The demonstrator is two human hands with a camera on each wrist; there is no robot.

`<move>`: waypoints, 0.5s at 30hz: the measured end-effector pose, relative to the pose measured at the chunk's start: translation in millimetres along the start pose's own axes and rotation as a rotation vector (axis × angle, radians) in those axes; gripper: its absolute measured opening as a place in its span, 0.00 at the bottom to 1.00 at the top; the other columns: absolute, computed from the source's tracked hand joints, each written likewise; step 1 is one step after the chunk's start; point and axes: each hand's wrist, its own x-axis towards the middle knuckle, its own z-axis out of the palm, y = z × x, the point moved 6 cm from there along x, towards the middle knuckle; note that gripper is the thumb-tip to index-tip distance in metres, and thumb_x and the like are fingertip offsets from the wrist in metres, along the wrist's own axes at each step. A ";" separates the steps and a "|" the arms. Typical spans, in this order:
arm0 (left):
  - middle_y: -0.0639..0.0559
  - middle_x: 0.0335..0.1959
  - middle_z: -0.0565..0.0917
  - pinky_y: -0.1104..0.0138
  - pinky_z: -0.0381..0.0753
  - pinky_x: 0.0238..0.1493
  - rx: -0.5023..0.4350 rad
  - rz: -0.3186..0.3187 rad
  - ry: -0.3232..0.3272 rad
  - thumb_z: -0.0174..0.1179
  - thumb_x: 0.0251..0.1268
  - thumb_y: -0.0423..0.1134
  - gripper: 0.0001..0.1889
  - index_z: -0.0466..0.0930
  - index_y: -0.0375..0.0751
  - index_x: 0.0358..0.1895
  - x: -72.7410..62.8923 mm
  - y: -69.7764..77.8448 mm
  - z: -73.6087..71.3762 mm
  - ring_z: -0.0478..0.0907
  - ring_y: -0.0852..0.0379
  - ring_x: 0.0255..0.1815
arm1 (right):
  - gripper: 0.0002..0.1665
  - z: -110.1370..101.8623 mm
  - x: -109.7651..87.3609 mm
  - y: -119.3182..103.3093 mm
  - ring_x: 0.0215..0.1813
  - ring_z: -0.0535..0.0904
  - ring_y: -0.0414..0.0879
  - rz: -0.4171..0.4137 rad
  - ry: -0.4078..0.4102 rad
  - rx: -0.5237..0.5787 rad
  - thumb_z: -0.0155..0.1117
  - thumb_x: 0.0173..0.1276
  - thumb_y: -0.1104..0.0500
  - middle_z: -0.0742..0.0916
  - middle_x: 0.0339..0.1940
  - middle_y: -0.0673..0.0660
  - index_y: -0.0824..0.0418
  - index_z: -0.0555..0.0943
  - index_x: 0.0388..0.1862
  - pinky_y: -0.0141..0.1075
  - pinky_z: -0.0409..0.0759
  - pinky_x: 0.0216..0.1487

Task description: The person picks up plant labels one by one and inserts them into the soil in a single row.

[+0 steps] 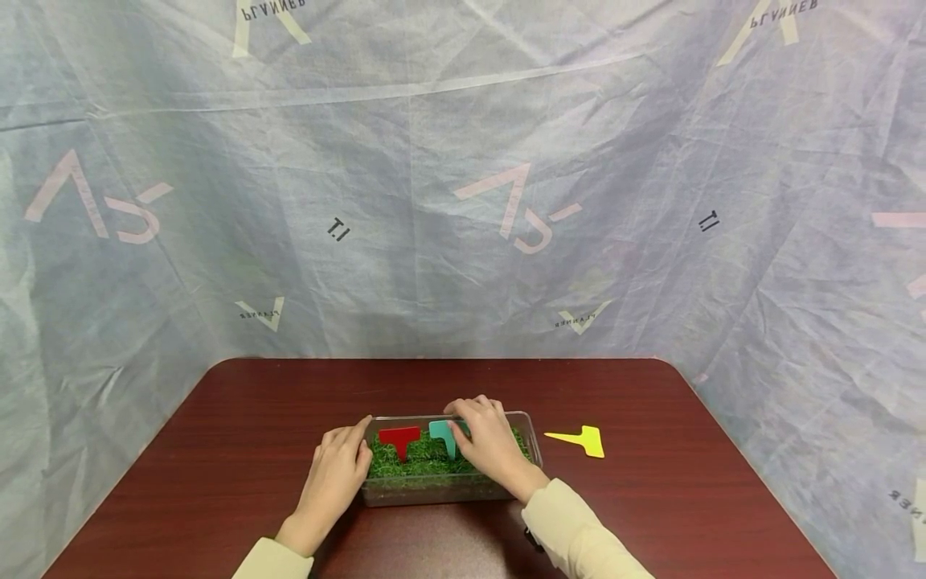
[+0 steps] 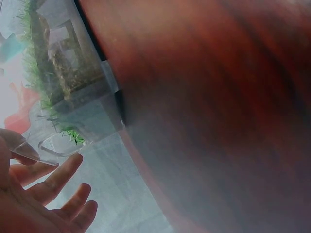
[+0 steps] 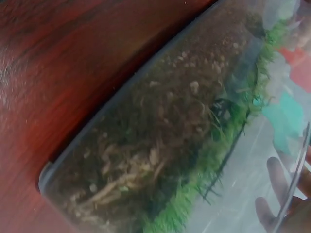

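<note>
In the head view a clear plastic container (image 1: 412, 492) holds green grass over brown soil. A red T-shaped plant label (image 1: 399, 438) and a teal plant label (image 1: 441, 432) stand upright in the grass. My left hand (image 1: 334, 470) holds the container's left end, its thumb by the rim and its other fingers outside. My right hand (image 1: 492, 442) reaches over the container and pinches the teal label near its top; part of the label is hidden behind the thumb. In the right wrist view, fingers (image 3: 277, 179) show through the clear wall, and the pinch itself is out of sight.
A yellow plant label (image 1: 589, 441) lies flat on the dark red wooden table (image 1: 289, 402), right of the container. A grey printed cloth (image 1: 405, 241) hangs behind the table and along both sides.
</note>
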 end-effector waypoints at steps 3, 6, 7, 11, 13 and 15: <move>0.45 0.46 0.81 0.52 0.71 0.43 0.002 0.002 0.006 0.50 0.63 0.35 0.20 0.72 0.42 0.60 -0.2 -0.2 0.0 0.71 0.43 0.52 | 0.08 -3.7 0.1 2.4 0.39 0.74 0.42 0.007 0.009 -0.026 0.60 0.64 0.57 0.85 0.37 0.47 0.51 0.79 0.42 0.45 0.69 0.50; 0.46 0.46 0.81 0.52 0.71 0.42 -0.001 0.001 0.006 0.50 0.63 0.35 0.20 0.72 0.42 0.60 -0.6 -0.5 -0.1 0.71 0.43 0.52 | 0.07 -7.4 -0.5 5.7 0.37 0.74 0.42 0.014 0.018 -0.040 0.59 0.64 0.57 0.84 0.36 0.46 0.50 0.79 0.41 0.45 0.69 0.49; 0.46 0.46 0.81 0.53 0.71 0.42 -0.001 0.001 0.005 0.50 0.63 0.35 0.20 0.72 0.42 0.60 -0.7 -0.7 0.0 0.71 0.43 0.51 | 0.07 -8.8 -0.9 7.2 0.38 0.74 0.42 0.019 0.021 -0.044 0.60 0.64 0.57 0.84 0.35 0.46 0.51 0.79 0.41 0.45 0.69 0.49; 0.47 0.46 0.81 0.53 0.71 0.42 -0.004 0.000 -0.001 0.49 0.63 0.36 0.20 0.72 0.43 0.60 -1.1 -0.9 0.1 0.71 0.44 0.52 | 0.06 -16.7 -2.4 13.4 0.38 0.74 0.43 0.040 0.030 -0.034 0.60 0.64 0.57 0.84 0.34 0.47 0.51 0.79 0.40 0.46 0.69 0.50; 0.47 0.46 0.81 0.53 0.71 0.42 -0.003 0.004 -0.002 0.49 0.63 0.36 0.20 0.72 0.43 0.60 -1.1 -0.7 0.1 0.71 0.44 0.52 | 0.06 -20.6 -2.8 17.7 0.38 0.74 0.43 0.053 0.033 -0.040 0.60 0.64 0.58 0.85 0.34 0.47 0.51 0.79 0.39 0.46 0.69 0.50; 0.46 0.46 0.81 0.52 0.71 0.42 -0.004 0.003 -0.003 0.49 0.64 0.36 0.21 0.72 0.42 0.60 -1.2 -0.5 0.0 0.71 0.44 0.52 | 0.05 -24.4 -3.1 22.4 0.37 0.74 0.43 0.066 0.035 -0.052 0.60 0.63 0.58 0.85 0.34 0.47 0.51 0.79 0.39 0.46 0.69 0.49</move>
